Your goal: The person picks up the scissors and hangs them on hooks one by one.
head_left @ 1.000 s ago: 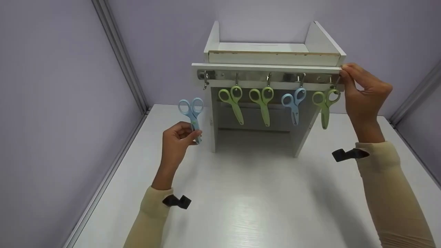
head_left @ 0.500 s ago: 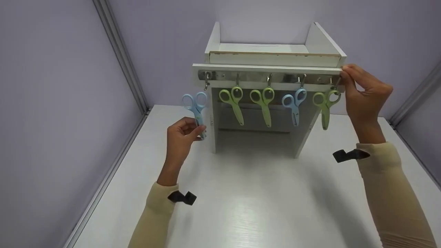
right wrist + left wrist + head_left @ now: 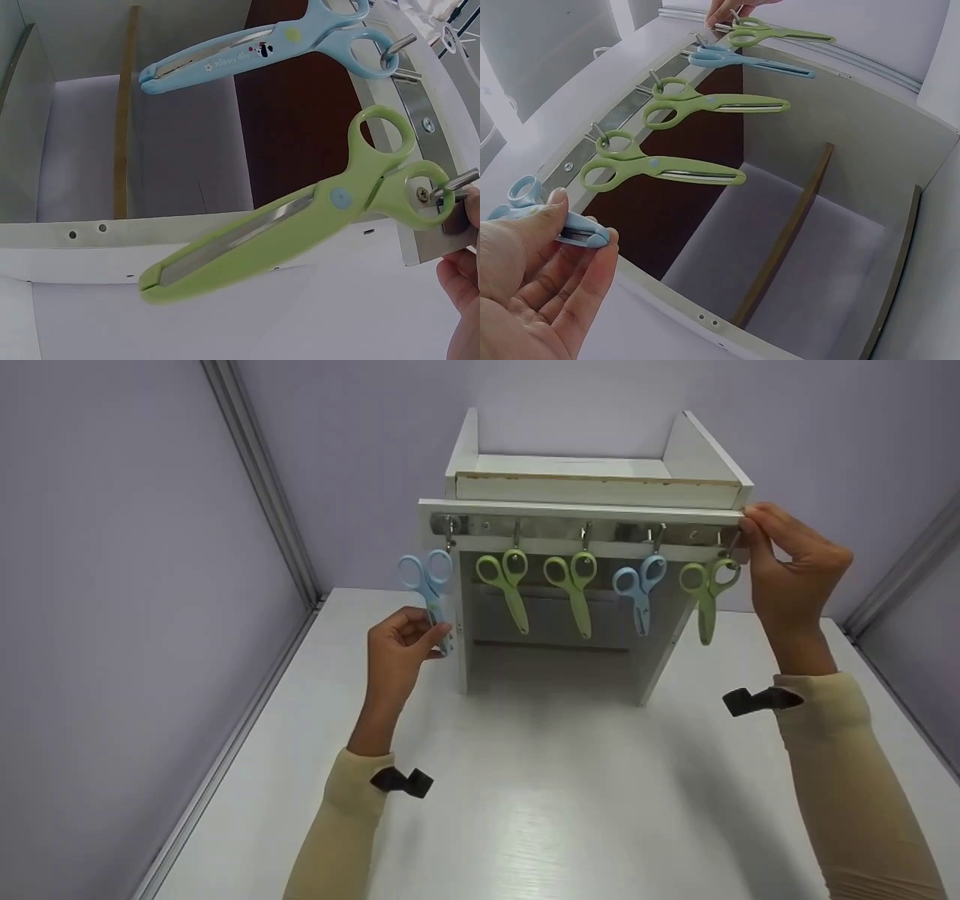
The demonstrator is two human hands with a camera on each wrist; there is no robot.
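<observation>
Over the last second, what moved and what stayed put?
The left hand, pinching the blue scissors by the blades, carried them up and right until their handles reached the empty left hook. The right hand stayed at the rack's right end, and the four hung scissors kept their hooks.

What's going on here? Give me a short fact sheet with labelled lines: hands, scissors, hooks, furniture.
Left hand: left hand pinches the blades of the blue scissors, handles up, just under the leftmost hook
Right hand: right hand holds the right end of the metal hook rail
Hanging scissors: four, in order green, green, blue, green
Furniture: white cabinet on a white table
</observation>
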